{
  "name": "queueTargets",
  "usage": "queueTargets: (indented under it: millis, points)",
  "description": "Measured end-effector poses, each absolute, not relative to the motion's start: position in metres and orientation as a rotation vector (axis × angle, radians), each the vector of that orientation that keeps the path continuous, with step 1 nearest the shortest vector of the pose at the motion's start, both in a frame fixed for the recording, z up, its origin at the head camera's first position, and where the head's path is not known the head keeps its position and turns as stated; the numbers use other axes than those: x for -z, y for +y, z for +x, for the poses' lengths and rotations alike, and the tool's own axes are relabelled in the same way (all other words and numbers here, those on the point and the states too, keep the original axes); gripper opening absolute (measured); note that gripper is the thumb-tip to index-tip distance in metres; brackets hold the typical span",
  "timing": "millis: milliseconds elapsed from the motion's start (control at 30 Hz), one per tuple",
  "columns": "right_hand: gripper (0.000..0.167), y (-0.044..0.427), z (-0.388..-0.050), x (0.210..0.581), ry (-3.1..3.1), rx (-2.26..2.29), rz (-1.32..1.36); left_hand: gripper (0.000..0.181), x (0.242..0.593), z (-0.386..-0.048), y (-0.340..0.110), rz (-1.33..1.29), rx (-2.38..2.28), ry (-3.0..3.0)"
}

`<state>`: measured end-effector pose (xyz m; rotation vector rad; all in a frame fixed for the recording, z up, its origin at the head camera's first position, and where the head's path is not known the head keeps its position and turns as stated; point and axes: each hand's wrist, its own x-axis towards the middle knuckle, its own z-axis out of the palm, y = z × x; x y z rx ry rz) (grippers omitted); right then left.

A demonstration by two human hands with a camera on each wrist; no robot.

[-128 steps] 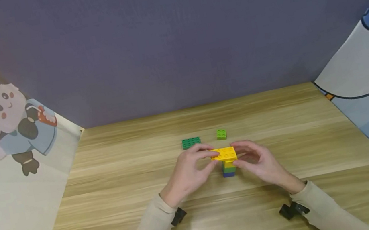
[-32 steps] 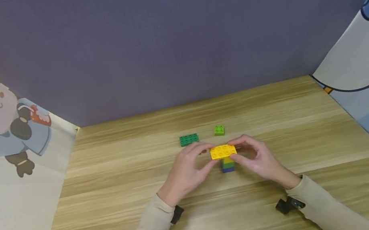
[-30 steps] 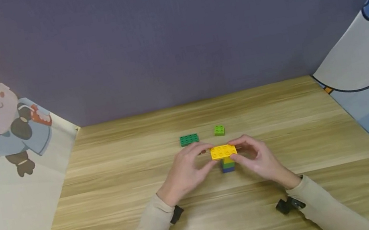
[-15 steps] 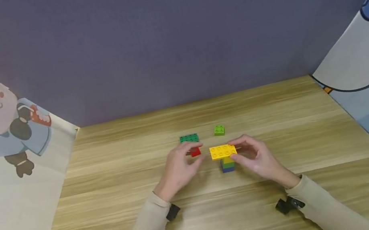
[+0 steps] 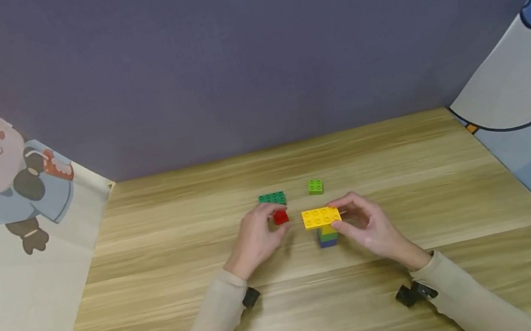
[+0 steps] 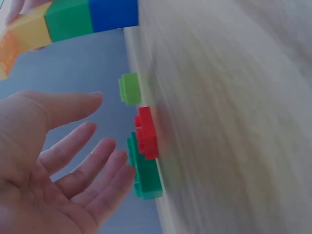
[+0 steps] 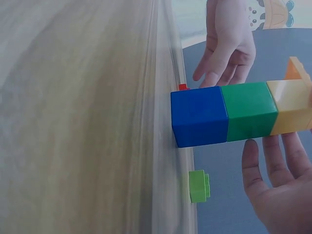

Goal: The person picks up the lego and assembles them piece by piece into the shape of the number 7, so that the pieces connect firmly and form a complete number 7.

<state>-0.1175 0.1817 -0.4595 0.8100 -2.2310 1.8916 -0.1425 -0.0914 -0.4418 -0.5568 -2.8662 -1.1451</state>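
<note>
A yellow eight-stud brick (image 5: 318, 218) lies across the top of a small tower, with its left end overhanging. Beneath it are a smaller yellow block (image 7: 290, 107), a green block (image 7: 248, 111) and a blue block (image 7: 201, 116) at the bottom. My right hand (image 5: 375, 230) pinches the long yellow brick's right end between thumb and fingers. Over the table to the left, my left hand (image 5: 255, 241) has thumb and fingers spread apart. A red brick (image 5: 280, 217) shows in that gap; the left wrist view (image 6: 146, 132) shows the fingers apart from it.
Behind the left hand sits a dark green eight-stud brick (image 5: 271, 198), just beyond the red one. A lime four-stud brick (image 5: 315, 187) stands behind the tower. All rest on a wood-grain table (image 5: 323, 320), backed by a grey-purple panel (image 5: 258, 61).
My left hand has let go of the long yellow brick's left end and moved left, to the red brick, which is now in sight. The right hand keeps its hold on the yellow brick.
</note>
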Motion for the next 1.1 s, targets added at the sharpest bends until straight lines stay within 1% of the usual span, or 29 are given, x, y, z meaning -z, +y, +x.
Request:
queueTargets:
  millis: [200, 767, 1100]
  points:
    - [0.037, 0.182, -0.117, 0.461, -2.229, -1.889, 0.807, 0.04, 0.451, -0.152, -0.09, -0.513, 1.069, -2.926]
    - [0.037, 0.182, -0.117, 0.461, -2.218, -1.905, 0.803, 0.039, 0.457, -0.166, -0.09, -0.516, 1.021, -3.006]
    - [0.037, 0.182, -0.118, 0.461, -2.209, -1.904, 0.806, 0.043, 0.459, -0.171, -0.088, -0.502, 0.921, -3.057]
